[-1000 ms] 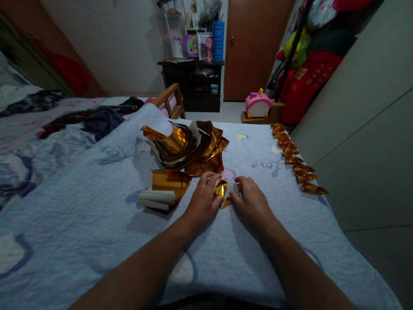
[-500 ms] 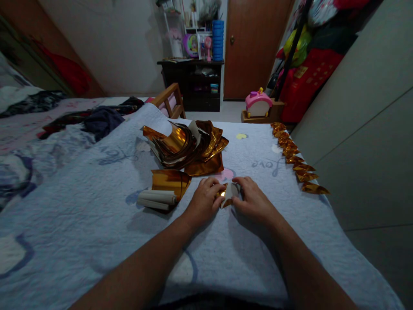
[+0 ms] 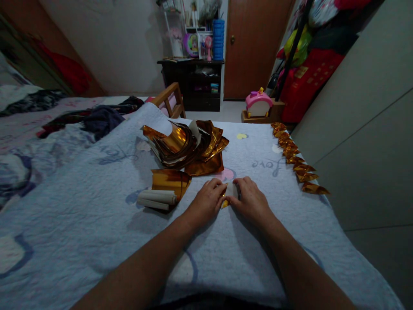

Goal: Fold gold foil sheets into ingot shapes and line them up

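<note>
Between my hands, low over the bed sheet, is a small partly folded piece of gold foil paper [image 3: 231, 191], its pale backing facing up. My left hand [image 3: 209, 197] grips its left edge with the fingers bent round it. On the other side, my right hand [image 3: 251, 196] holds the right edge between thumb and fingers. To the left lie rolled papers [image 3: 156, 199] with white backs, resting on a gold sheet [image 3: 169, 181]. Beyond them spreads a fanned stack of gold foil paper [image 3: 180, 144]. A row of folded gold foil pieces [image 3: 295, 160] lines the right edge.
Everything lies on a light blue printed bed sheet [image 3: 106, 241]. A pale cabinet [image 3: 364, 142] borders the right side. Dark clothes [image 3: 103, 120] are heaped at the left. A pink toy [image 3: 258, 103] and a dark shelf [image 3: 193, 86] stand past the far edge.
Both hands have shifted slightly, and the right thumb has moved in toward the left fingers. The foil paper's lower gold flap is turned differently. The stacks and the row stay put.
</note>
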Motion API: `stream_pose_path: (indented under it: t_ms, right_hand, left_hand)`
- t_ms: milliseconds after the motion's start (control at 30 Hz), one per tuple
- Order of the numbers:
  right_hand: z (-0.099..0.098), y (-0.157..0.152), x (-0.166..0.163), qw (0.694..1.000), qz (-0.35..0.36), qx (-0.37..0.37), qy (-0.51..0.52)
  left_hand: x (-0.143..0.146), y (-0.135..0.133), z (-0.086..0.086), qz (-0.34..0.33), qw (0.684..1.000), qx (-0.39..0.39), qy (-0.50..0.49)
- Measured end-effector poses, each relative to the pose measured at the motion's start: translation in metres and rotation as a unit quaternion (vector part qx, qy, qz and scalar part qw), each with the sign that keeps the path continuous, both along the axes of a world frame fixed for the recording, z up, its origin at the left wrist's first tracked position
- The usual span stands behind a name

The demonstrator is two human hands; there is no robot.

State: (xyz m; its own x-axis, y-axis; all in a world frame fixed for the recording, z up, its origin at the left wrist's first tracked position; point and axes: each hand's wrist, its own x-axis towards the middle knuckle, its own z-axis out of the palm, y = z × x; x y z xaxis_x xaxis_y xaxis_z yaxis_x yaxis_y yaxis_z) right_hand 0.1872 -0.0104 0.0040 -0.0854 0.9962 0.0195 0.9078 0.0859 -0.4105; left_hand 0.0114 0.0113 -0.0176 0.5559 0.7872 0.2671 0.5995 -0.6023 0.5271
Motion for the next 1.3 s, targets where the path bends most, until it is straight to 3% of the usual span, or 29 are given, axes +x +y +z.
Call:
stream_pose_path:
  t_ms: [200, 400, 767, 1300]
  right_hand:
    - [-0.002, 0.000, 0.000, 1.000, -0.001, 0.014, 0.012]
    - [-0.002, 0.001, 0.000, 0.999, -0.017, 0.001, 0.032]
    - [-0.003, 0.000, -0.003, 0.998, 0.019, 0.041, 0.043]
    - [-0.002, 0.007, 0.007, 0.990, 0.056, 0.002, 0.127]
  left_hand:
    - [0.003, -0.004, 0.000, 0.010, 0.996, 0.062, 0.057]
    - [0.005, -0.007, -0.003, 0.001, 0.995, 0.075, 0.066]
    - [0.008, -0.013, 0.004, -0.004, 0.995, 0.062, 0.081]
    - [0.007, -0.016, 0.005, 0.011, 0.997, 0.028, 0.073]
